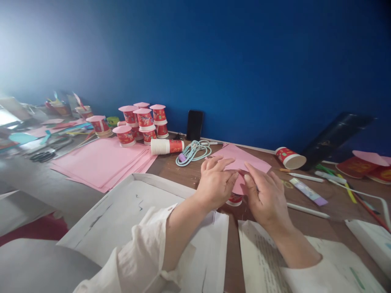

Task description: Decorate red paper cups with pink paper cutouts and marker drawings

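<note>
Both hands meet over a pink paper piece (240, 186) that lies on top of a red paper cup (235, 199); most of the cup is hidden. My left hand (215, 181) has its thumb and a finger pressed together at a small dark red bit, its other fingers raised. Facing it, my right hand (264, 195) brings its thumb and index finger to the same spot. What exactly the fingertips hold is too small to make out. Behind the hands lies a pink sheet (252, 158).
Red cups with pink tops (145, 119) stand at the back left, beside pink sheets (104, 162) and nested cups (166, 146). A coiled cable (194, 152), a phone (194, 125), a tipped cup (288, 158), pens (308, 211) and papers (201, 248) surround the hands.
</note>
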{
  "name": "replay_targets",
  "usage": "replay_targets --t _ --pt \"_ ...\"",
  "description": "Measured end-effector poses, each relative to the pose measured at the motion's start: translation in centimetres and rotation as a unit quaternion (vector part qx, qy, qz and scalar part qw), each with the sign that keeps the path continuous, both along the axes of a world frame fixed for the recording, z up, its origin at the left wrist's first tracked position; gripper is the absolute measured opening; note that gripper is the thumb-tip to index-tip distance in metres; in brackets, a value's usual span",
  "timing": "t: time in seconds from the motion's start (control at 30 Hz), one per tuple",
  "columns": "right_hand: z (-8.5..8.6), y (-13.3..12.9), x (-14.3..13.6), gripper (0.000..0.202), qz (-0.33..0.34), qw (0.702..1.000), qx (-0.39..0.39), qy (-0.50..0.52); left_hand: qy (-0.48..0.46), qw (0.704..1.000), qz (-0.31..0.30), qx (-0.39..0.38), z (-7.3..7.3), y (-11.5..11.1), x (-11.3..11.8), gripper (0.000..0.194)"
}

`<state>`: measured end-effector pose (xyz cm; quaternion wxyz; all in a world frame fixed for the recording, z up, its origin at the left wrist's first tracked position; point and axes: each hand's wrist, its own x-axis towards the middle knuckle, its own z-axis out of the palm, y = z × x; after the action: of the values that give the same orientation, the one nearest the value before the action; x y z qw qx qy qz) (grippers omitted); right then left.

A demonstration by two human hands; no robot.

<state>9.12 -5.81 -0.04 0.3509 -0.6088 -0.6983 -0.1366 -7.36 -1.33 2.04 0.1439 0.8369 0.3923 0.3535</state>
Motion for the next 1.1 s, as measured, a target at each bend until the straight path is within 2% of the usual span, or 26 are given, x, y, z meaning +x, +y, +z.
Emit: replay_targets --t 0.3,0.57,0.77,0.9,1.0,1.1 --pt "0.1 -0.2 -0.1 0.042 -0.011 1.000 0.008 -0.013 -0.025 1.000 -0.008 -0.005 -0.2 0.1 0.0 0.042" --pt "-0.6 -0.4 0.0 0.042 0.010 1.000 0.003 0.002 -0.024 1.000 -0.001 -0.009 -0.5 0.1 0.1 0.042" --pt "-0.7 -0.7 -0.1 0.043 0.030 0.998 -0.020 0.051 -0.055 0.998 -0.015 -0.010 -0.8 0.1 0.3 0.039" --pt "-0.3 -1.2 0.2 0.045 0.023 0.991 -0.014 0.135 -0.080 0.996 -0.005 -0.037 -0.7 0.3 0.2 0.039" --pt "-0.1 -1.8 0.4 0.047 0.021 0.986 -0.016 0.165 -0.044 0.998 0.009 -0.042 -0.4 -0.1 0.1 0.044" --pt "-0.3 -2.4 0.1 0.049 0.024 0.993 -0.045 0.104 0.009 0.999 -0.003 -0.032 -0.2 -0.8 0.1 0.050"
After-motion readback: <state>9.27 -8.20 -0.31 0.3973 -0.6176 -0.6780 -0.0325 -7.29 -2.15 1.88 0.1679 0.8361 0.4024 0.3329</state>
